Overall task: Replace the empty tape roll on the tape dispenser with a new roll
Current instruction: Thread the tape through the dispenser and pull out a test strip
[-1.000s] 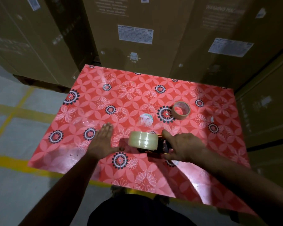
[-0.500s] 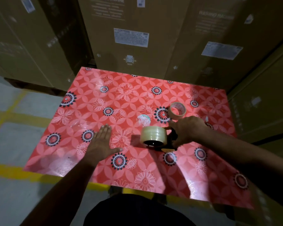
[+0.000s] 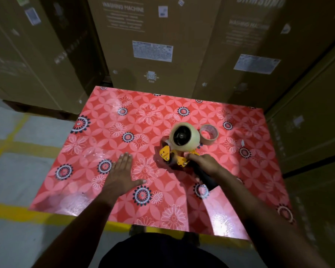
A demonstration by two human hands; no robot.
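Observation:
A yellow tape dispenser with a black handle stands tilted on the red flowered table. A full roll of clear tape sits on its hub, its open side turned toward me. My right hand grips the black handle just below the yellow frame. Flat on the table to the left lies my left hand, fingers straight, apart from the dispenser. An empty brown cardboard tape core lies on the table right behind the new roll.
Tall cardboard washing-machine boxes close off the table's far and right sides. Grey floor with yellow lines lies to the left and along the near edge. A small white scrap rests on the table at the right.
My right hand has turned the dispenser so the roll's open side faces me and moved it back toward the empty core. The left hand has stayed flat on the table.

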